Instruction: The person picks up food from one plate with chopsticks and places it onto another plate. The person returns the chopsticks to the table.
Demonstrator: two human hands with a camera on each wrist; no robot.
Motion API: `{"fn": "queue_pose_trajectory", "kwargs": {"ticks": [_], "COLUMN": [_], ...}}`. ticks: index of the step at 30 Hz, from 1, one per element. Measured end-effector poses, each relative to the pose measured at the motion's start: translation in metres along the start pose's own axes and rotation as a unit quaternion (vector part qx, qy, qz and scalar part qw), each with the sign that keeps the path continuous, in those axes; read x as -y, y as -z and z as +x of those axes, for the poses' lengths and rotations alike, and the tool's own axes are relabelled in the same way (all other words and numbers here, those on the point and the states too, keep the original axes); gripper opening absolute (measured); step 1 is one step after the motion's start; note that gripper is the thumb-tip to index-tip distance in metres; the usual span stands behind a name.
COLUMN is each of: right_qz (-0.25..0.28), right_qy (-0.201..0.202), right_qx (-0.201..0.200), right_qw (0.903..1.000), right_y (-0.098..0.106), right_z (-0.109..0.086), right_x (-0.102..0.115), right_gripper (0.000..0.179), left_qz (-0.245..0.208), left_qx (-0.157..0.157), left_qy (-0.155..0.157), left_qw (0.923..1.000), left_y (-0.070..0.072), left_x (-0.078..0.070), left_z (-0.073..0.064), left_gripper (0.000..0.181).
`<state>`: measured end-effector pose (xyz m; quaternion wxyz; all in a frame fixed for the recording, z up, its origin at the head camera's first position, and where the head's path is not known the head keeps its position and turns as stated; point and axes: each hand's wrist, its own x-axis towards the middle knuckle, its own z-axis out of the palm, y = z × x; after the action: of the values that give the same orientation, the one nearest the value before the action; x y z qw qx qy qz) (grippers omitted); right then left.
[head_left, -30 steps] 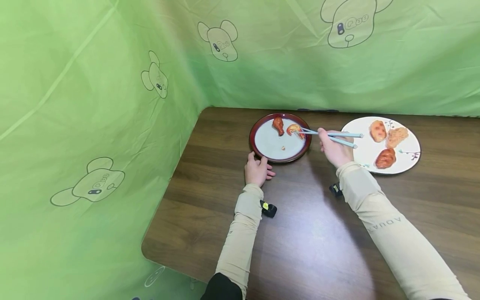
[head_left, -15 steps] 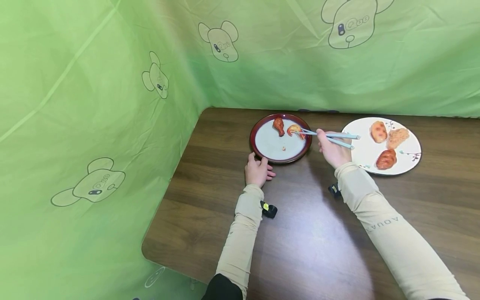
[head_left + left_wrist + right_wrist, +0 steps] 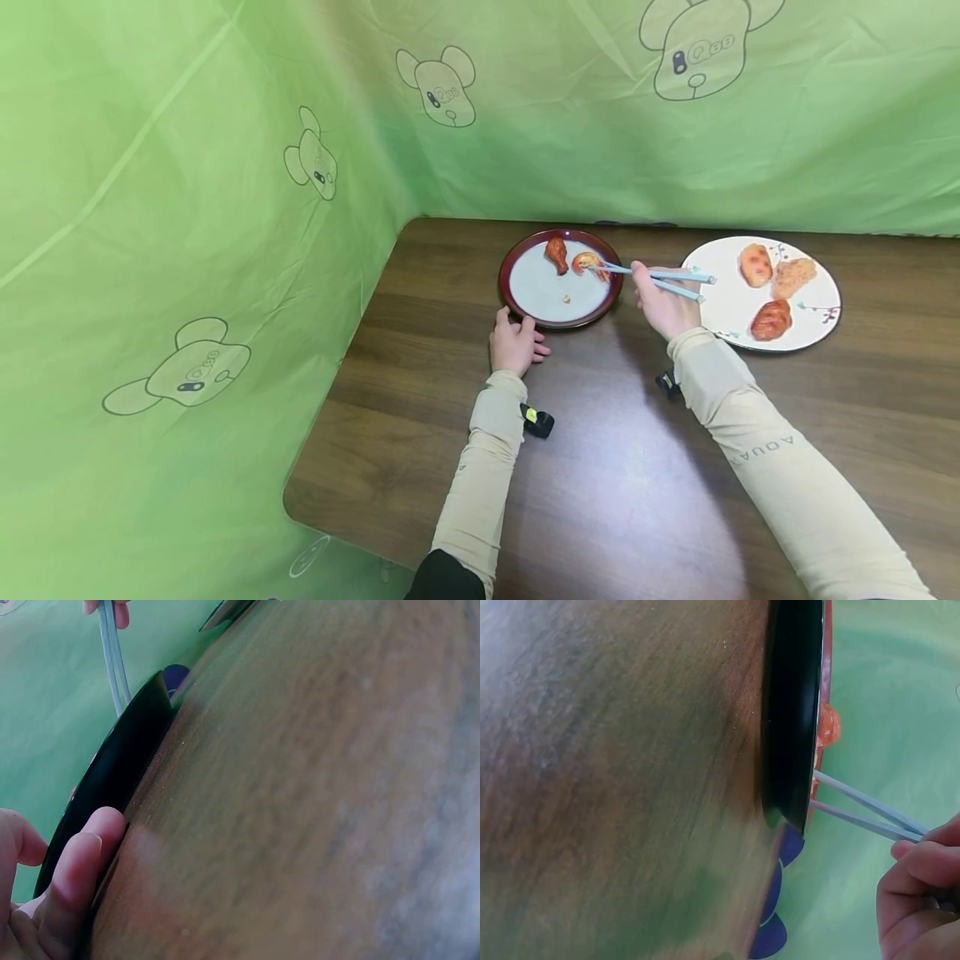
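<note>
My right hand (image 3: 666, 304) grips a pair of light blue chopsticks (image 3: 678, 273), their tips at an orange shrimp (image 3: 588, 263) on the red-rimmed plate (image 3: 525, 311). A brown drumstick (image 3: 557, 254) and a small crumb-like piece (image 3: 567, 298) lie on the same plate. My left hand (image 3: 513, 343) holds this plate by its near rim. In the left wrist view, the fingers (image 3: 73, 870) press the plate's dark outer side (image 3: 124, 750). The right wrist view has the chopsticks (image 3: 870, 812) reaching over the rim, close by the shrimp (image 3: 828, 725).
To the right, a white oval plate (image 3: 720, 308) carries a golden patty (image 3: 756, 265), a breaded piece (image 3: 793, 275) and a reddish-brown piece (image 3: 771, 320). Both plates sit at the back of the wooden table (image 3: 420, 358), before a green curtain (image 3: 525, 167).
The right hand and chopsticks have shifted slightly left and down, with the tips staying at the shrimp. The left hand and both plates hold their places.
</note>
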<state>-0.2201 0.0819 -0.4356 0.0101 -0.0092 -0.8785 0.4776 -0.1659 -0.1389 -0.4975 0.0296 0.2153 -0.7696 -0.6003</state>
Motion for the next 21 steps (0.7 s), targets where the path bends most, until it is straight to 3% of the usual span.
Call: {"fn": "queue_pose_trajectory", "kwargs": {"ticks": [13,21], "right_qz": [0.035,0.031], "right_qy": [0.023,0.021], "right_qx": [-0.041,-0.041], "right_qw": [0.9983,0.9985], "right_y": [-0.0069,-0.0057], "right_z": [-0.0013,-0.003], "right_x": [-0.0086,-0.0094], "right_gripper": [0.056,0.058], "left_qz": [0.004,0.004], "left_qx": [0.0,-0.001], "left_qy": [-0.008,-0.012], "left_qw": [1.0,0.9999], "left_y": [0.0002,-0.0003], "left_x": [-0.0004,0.0], "left_z": [-0.0024,-0.002], "left_gripper": [0.063,0.062]}}
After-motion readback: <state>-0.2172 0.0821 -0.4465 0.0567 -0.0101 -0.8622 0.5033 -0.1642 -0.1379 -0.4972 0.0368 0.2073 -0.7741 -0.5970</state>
